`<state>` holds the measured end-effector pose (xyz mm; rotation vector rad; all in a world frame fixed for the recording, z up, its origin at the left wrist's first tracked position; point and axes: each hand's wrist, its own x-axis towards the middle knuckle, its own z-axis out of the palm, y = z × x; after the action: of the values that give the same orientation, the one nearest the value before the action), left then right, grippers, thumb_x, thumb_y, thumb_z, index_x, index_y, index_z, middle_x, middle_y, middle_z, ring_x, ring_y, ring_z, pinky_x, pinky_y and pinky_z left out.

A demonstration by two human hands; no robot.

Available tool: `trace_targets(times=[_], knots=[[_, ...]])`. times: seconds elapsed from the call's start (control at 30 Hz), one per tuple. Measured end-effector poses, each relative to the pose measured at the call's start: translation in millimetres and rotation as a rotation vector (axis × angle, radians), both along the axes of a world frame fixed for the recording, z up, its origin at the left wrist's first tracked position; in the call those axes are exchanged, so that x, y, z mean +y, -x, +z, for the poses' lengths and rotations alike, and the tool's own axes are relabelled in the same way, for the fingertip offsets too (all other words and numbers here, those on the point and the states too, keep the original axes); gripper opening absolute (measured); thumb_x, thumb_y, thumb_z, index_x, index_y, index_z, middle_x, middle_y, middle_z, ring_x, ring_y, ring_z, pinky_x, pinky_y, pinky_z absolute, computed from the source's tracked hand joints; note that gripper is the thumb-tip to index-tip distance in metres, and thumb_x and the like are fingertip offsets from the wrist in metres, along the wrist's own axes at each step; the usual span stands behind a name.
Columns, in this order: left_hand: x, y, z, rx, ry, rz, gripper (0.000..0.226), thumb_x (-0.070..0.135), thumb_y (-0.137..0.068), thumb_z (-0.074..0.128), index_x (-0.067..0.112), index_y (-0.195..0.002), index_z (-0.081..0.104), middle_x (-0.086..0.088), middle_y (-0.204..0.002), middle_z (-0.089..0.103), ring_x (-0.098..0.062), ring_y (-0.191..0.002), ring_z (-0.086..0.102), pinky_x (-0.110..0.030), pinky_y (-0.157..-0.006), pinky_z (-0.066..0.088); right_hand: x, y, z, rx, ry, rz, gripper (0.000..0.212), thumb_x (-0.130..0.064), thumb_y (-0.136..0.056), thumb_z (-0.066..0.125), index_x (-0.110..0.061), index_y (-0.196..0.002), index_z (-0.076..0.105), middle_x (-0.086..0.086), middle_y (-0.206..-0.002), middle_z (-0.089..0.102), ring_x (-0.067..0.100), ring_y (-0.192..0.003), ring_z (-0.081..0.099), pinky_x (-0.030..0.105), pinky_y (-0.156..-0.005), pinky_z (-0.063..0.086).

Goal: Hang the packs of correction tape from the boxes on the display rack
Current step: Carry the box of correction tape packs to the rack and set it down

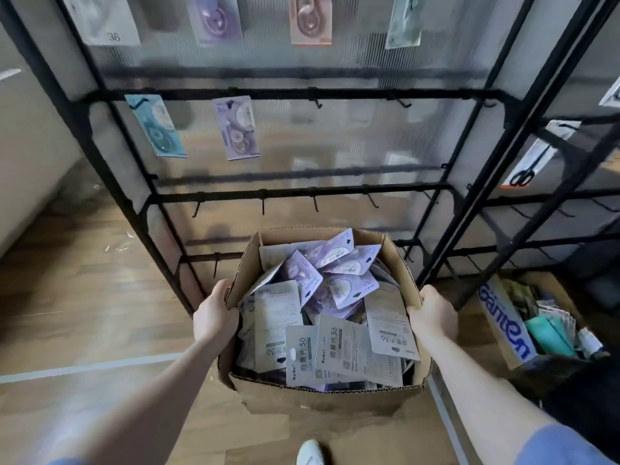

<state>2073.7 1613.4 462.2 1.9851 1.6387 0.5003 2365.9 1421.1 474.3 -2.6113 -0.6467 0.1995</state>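
Soft, even daylight fills the scene, moderately bright and without hard shadows. The translucent ribbed panel (335, 146) behind the display rack (302, 94) glows from behind and shows hazy reflections, so the rack's black bars read as dark silhouettes. The wooden floor (84, 280) carries a pale sheen at left. The packs in the cardboard box (322, 397) are the sharpest area, with their print partly legible. Motion blur smears the forearms and the hanging packs (236, 127) along the upper edge. Wide-angle distortion bends the rack's uprights outward toward the corners, and the right side falls darker.
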Motion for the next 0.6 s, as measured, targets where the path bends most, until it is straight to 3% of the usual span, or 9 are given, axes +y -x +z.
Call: trace_targets(times=[0.3, 0.43, 0.6], knots=[[10.4, -67.7, -4.6, -0.006, 0.052, 0.146, 0.05, 0.005, -0.078, 0.053, 0.028, -0.122, 0.049, -0.007, -0.101, 0.067, -0.036, -0.093, 0.058, -0.031, -0.071, 0.039, 48.1, -80.8, -18.0, 0.015, 0.019, 0.077, 0.009, -0.014, -0.085, 0.056, -0.011, -0.085, 0.047, 0.005, -0.075, 0.054, 0.028, -0.07, 0.049, 0.03, -0.057, 0.037], [-2.3, -91.3, -29.6, -0.102, 0.108, 0.236, 0.044, 0.012, -0.072, 0.047, 0.035, -0.11, 0.047, -0.006, -0.092, 0.064, -0.035, -0.085, 0.057, -0.045, -0.075, 0.05, 67.0, -116.3, -45.3, 0.054, 0.075, 0.167, 0.009, -0.014, -0.083, 0.055, -0.011, -0.083, 0.046, 0.012, -0.079, 0.061, 0.033, -0.071, 0.055, 0.033, -0.057, 0.042], [-12.3, -110.0, -55.2, 0.058, 0.107, 0.321, 0.043, 0.006, -0.082, 0.049, 0.031, -0.117, 0.05, -0.004, -0.089, 0.065, -0.028, -0.072, 0.051, -0.031, -0.06, 0.037, 79.4, -140.1, -79.1, 0.12, 0.133, 0.213, 0.008, -0.01, -0.082, 0.054, -0.009, -0.082, 0.046, 0.011, -0.077, 0.06, 0.034, -0.071, 0.055, 0.035, -0.057, 0.046]])
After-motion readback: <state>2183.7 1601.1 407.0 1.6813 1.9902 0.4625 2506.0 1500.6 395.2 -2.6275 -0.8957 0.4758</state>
